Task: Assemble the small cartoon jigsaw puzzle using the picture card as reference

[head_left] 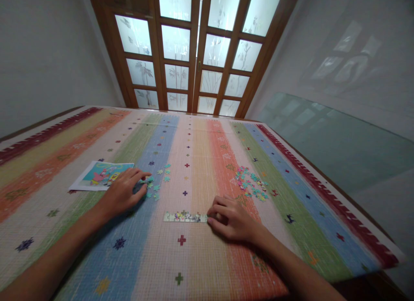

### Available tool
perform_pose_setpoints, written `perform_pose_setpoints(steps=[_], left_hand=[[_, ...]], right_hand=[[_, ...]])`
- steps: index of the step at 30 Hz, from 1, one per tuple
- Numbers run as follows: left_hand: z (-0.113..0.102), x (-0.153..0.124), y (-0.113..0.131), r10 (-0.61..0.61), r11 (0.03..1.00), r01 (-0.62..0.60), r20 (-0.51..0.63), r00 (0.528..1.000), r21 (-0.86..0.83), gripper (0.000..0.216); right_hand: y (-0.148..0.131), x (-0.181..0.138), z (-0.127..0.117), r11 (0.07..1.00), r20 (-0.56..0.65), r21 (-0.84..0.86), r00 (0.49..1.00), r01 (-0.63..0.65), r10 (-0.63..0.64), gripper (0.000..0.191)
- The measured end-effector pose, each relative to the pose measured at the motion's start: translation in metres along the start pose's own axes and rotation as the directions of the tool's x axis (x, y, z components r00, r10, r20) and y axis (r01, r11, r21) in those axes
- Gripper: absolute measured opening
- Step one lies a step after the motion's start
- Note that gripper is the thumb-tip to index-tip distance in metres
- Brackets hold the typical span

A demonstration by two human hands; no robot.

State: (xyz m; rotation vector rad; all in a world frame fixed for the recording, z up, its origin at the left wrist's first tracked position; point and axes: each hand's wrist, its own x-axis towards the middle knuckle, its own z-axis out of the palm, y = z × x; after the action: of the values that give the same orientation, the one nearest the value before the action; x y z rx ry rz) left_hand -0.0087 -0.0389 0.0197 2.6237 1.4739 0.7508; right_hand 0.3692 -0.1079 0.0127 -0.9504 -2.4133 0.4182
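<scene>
A short strip of joined puzzle pieces (184, 216) lies on the striped cloth (194, 258). My right hand (231, 219) rests at the strip's right end, fingers curled and pressed against the last piece. My left hand (126, 191) lies flat with fingers stretched toward a small scatter of turquoise loose pieces (158, 184), its fingertips touching one of them. Just left of that hand lies the cartoon reference picture (101, 175).
A bigger heap of loose pieces (250, 183) sits on the orange and green stripes to the right. The table's right edge (339, 206) runs beside a glass-topped surface (349, 145). Wooden glazed doors (197, 55) stand behind the table.
</scene>
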Motion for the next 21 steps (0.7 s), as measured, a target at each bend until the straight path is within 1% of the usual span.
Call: perform_pose_setpoints(steps=[3,6,10,14,21], left_hand=[[-0.003,0.000,-0.016,-0.056,0.997,0.057,-0.004,0.998,0.049,0.034],[0.000,-0.001,-0.023,-0.090,0.992,0.088,0.014,0.996,0.091,0.036],[0.005,-0.003,-0.024,-0.089,0.989,0.085,0.035,0.995,0.118,0.036],[0.005,-0.002,-0.024,-0.089,0.988,0.082,0.050,0.995,0.132,0.038],[0.003,-0.001,-0.022,-0.097,0.990,0.093,0.032,0.995,0.107,0.037]], right_hand=[[0.000,0.001,-0.001,1.000,-0.022,0.000,1.000,0.018,-0.018,0.018],[0.000,0.001,-0.002,1.000,-0.028,-0.006,0.999,0.017,-0.017,0.019],[0.000,0.000,-0.001,1.000,-0.029,-0.007,0.999,0.014,-0.014,0.019],[0.001,0.000,-0.001,1.000,-0.035,-0.009,0.999,0.010,-0.010,0.019],[0.001,0.001,-0.001,1.000,-0.028,-0.018,1.000,0.011,-0.012,0.019]])
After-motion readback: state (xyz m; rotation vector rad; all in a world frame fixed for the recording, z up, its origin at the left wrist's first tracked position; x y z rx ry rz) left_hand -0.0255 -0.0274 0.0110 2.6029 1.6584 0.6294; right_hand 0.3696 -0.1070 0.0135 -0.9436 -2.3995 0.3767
